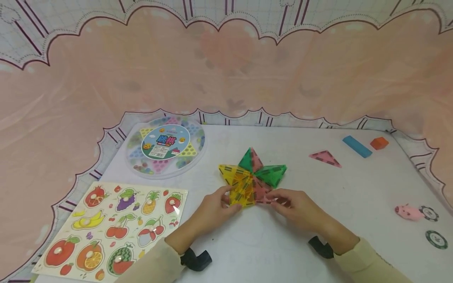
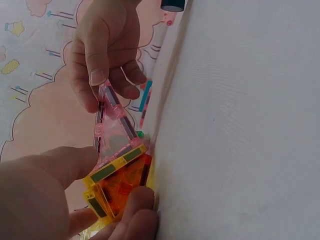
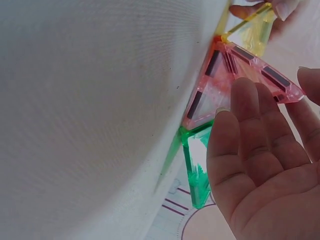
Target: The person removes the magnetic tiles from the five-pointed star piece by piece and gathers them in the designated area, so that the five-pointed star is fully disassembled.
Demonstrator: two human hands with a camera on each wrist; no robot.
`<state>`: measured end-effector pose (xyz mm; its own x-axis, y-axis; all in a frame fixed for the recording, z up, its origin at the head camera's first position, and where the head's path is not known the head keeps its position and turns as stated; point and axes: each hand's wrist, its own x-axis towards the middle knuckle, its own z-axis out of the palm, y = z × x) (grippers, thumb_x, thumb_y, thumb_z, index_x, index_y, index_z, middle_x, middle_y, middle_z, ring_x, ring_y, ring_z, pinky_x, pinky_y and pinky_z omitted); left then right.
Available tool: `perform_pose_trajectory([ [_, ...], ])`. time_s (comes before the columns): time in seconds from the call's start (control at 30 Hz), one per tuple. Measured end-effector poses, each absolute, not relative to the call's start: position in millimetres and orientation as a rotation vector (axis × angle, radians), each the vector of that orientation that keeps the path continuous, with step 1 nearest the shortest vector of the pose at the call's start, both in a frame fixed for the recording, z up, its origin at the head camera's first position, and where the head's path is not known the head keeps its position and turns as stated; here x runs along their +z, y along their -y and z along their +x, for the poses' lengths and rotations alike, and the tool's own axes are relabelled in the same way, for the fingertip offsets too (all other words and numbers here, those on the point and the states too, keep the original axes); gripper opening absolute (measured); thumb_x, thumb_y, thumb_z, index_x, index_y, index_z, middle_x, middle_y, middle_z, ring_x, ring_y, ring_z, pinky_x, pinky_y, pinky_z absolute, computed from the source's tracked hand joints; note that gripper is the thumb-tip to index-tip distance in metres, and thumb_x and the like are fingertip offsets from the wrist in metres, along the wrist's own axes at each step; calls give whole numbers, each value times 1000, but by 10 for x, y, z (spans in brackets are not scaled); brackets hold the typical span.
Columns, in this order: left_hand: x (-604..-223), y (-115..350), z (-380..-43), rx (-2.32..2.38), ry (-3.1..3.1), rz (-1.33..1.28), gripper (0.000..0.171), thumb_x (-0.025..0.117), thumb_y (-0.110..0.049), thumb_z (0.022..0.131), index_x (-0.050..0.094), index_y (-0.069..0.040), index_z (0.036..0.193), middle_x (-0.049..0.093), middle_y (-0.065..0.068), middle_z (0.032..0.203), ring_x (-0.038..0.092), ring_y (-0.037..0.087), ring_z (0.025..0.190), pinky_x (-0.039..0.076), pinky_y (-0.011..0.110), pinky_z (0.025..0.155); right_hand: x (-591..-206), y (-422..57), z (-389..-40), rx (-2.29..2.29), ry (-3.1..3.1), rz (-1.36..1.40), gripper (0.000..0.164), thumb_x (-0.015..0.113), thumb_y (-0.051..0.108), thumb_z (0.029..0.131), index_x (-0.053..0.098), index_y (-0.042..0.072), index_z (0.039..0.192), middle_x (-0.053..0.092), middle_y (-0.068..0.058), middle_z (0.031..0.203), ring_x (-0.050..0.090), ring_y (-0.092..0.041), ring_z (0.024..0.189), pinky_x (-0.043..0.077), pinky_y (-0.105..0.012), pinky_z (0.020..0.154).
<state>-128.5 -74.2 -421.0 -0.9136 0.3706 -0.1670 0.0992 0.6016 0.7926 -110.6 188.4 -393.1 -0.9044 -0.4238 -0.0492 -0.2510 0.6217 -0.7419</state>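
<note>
A star-shaped build of translucent magnetic tiles stands on the white tabletop in the head view, with yellow tiles (image 1: 241,188) on the left, green tiles (image 1: 272,175) at the right and top, and pink tiles (image 1: 261,189) at the lower right. My left hand (image 1: 212,207) grips the lower yellow point, its thumb along the near edge. At the lower right point, my right hand (image 1: 299,206) pinches a pink triangular tile (image 3: 260,72) by its tip. The left wrist view shows that pink tile (image 2: 117,127) meeting the yellow edge (image 2: 116,164).
A round game board (image 1: 192,163) lies back left, a fruit puzzle board (image 1: 138,200) front left. Toward the right are a loose pink triangle (image 1: 325,158), a blue block (image 1: 356,146), an orange block (image 1: 379,143), a pink pig (image 1: 408,212) and two round chips, one being the lower chip (image 1: 436,239).
</note>
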Motion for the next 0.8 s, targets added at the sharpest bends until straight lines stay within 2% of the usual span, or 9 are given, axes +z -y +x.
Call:
perform_pose_trajectory([
  [0.2,-4256,776,-1346,1352,-2326,341,60,63,-53,75,42,-35,128,54,0,101,51,16,89,44,33,77,-3935,-1877,-1106,-1149,-2633,-567,24,58,24,87,60,23,111,59,13,100,54,-8,86,47,-23,73],
  [0.47,-4222,752,-1383,1557,-2029,314,52,66,-36,79,46,-29,126,56,9,98,58,20,83,49,31,73,-3933,-1851,-1132,-1099,-2677,-565,26,58,24,87,59,18,112,59,11,99,54,-7,85,47,-25,73],
  [0.8,-4221,779,-1365,1539,-2049,308,50,66,-36,80,46,-32,126,55,9,97,57,19,81,49,31,72,-3948,-1811,-1174,-1013,-2707,-485,26,60,21,86,60,20,111,57,11,89,51,-9,79,46,-25,70],
])
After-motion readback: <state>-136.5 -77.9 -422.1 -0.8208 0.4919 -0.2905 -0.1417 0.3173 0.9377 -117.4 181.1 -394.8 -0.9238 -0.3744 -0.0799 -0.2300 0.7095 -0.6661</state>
